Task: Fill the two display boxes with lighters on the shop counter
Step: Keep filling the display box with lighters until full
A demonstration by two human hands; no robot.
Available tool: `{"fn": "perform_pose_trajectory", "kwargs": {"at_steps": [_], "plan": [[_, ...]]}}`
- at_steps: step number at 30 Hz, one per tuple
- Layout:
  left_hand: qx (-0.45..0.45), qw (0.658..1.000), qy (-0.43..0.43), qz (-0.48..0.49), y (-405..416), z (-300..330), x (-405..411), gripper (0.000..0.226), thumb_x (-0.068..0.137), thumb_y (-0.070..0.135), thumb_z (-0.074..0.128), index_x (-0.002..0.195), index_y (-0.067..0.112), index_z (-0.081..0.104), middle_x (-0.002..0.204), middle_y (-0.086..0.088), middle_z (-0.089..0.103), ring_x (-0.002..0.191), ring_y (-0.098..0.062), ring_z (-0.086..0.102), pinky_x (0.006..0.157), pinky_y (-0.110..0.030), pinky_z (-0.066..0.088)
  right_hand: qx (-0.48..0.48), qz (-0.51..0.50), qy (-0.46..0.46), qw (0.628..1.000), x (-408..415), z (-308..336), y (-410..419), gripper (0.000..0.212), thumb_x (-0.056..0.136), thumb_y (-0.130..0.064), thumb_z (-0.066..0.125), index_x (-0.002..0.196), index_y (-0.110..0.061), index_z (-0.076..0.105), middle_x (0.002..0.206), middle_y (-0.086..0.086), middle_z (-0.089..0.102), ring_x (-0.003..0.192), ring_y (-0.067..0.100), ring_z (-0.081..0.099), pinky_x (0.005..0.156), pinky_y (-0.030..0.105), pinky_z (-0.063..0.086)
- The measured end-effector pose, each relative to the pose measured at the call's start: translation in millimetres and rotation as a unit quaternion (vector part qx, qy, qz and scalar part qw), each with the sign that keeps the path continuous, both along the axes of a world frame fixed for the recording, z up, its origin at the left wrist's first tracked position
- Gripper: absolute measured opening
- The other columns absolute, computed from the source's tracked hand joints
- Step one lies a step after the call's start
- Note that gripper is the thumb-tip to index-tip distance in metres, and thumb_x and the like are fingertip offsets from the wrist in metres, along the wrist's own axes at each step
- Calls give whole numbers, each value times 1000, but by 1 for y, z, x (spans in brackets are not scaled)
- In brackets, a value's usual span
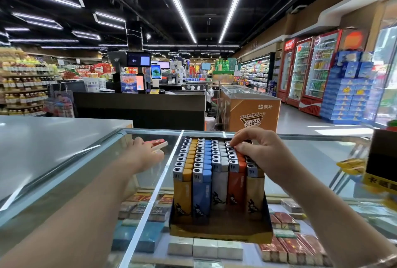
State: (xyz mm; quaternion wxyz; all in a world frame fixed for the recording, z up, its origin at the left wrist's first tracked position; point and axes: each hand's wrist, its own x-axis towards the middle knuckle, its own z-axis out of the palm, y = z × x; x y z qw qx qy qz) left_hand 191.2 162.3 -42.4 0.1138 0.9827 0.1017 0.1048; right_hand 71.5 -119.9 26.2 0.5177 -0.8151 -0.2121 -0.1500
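Display box (221, 233), dark cardboard with a low front lip, stands on the glass counter (311, 160) near the front edge, roughly centre of view. It holds upright lighters (202, 184) in five rows running front to back: yellow, blue, white, orange, tan, left to right, metal heads up, packed touching one another. Right hand (257, 149) rests over the far right part of the rows, fingers (236, 142) curled downward with the tips on the lighter heads of the orange and tan rows; whether they pinch a single lighter cannot be told. Left hand (146, 156) reaches out over the glass to the left of the box, apart from it, fingers pressed around a few loose lighters (158, 144), one red and one white visible past the knuckles. Beneath the glass, cigarette packs (285, 224) lie in rows on the case shelf. A grey countertop (53, 139) adjoins on the left. Beyond it stand a dark checkout desk (139, 100) with screens, an orange chest freezer (251, 108), and red drink coolers (309, 70) along the right wall.
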Motion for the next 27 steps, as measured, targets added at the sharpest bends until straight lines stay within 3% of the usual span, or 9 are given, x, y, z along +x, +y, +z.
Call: {"fn": "perform_pose_trajectory", "kwargs": {"at_steps": [4, 5, 7, 9, 12, 14, 19, 23, 27], "plan": [[68, 997, -10, -20, -2, 0, 2, 64, 86, 53, 34, 141, 20, 29, 148, -6, 25, 137, -26, 17, 108, -47, 19, 8, -1, 2, 1000, 0, -1, 0, 21, 88, -4, 55, 74, -15, 66, 95, 0, 59, 84, 13, 58, 67, 21, 50], [60, 998, -8, -27, -1, 2, 2, 62, 86, 53, 37, 139, 20, 32, 147, -7, 30, 136, -27, 22, 108, -47, 21, 12, 0, 5, 1000, 1, -1, 0, 22, 88, -3, 55, 74, -15, 66, 96, 0, 59, 84, 14, 59, 68, 22, 50], [-5, 999, -5, -46, 5, 5, 3, 53, 84, 56, 44, 125, 24, 42, 125, -5, 49, 114, -22, 47, 94, -41, 41, 21, 4, 9, 1000, 2, -2, 0, 23, 88, -3, 55, 72, -16, 66, 96, -1, 59, 83, 13, 59, 68, 22, 51], [-28, 998, -9, -63, 6, 7, 1, 46, 83, 59, 46, 116, 26, 45, 110, 0, 52, 92, -14, 52, 79, -34, 46, 15, 5, 8, 1000, 3, -2, 0, 24, 88, -4, 55, 72, -18, 66, 96, -2, 59, 84, 11, 58, 66, 19, 51], [47, 997, -20, -59, 4, 10, -3, 43, 85, 61, 41, 115, 29, 42, 113, -2, 47, 96, -16, 48, 82, -34, 44, 1, -6, -2, 1000, 3, 0, 0, 25, 87, -2, 55, 70, -18, 65, 95, -3, 59, 82, 8, 57, 63, 11, 48], [75, 994, -40, -69, 1, 12, -8, 38, 87, 59, 40, 114, 32, 39, 105, -2, 47, 92, -17, 49, 82, -35, 47, -1, -6, -3, 1000, 2, 1, 0, 24, 87, -2, 55, 71, -16, 65, 95, 0, 59, 81, 8, 57, 60, 9, 47], [140, 984, -72, -78, -14, 17, -15, 34, 95, 45, 38, 125, 30, 34, 94, 2, 52, 75, -10, 52, 64, -26, 49, -2, -1, -1, 1000, 2, 1, 1, 22, 88, -3, 55, 72, -16, 65, 94, 1, 58, 81, 9, 56, 57, 8, 45], [130, 989, -46, -53, -21, 20, -19, 37, 95, 36, 42, 129, 21, 39, 91, 3, 56, 68, -7, 54, 56, -22, 46, -11, -4, -1, 1000, 3, 2, 1, 21, 88, -4, 55, 74, -16, 65, 93, 0, 58, 80, 10, 56, 58, 13, 44], [100, 994, 6, -42, -19, 28, -30, 26, 87, 30, 53, 109, 16, 53, 79, 3, 57, 68, -9, 57, 56, -23, 48, -13, -8, -8, 1000, 1, 2, 1, 22, 88, -3, 54, 73, -15, 66, 92, 0, 58, 77, 10, 56, 58, 13, 44]]}}
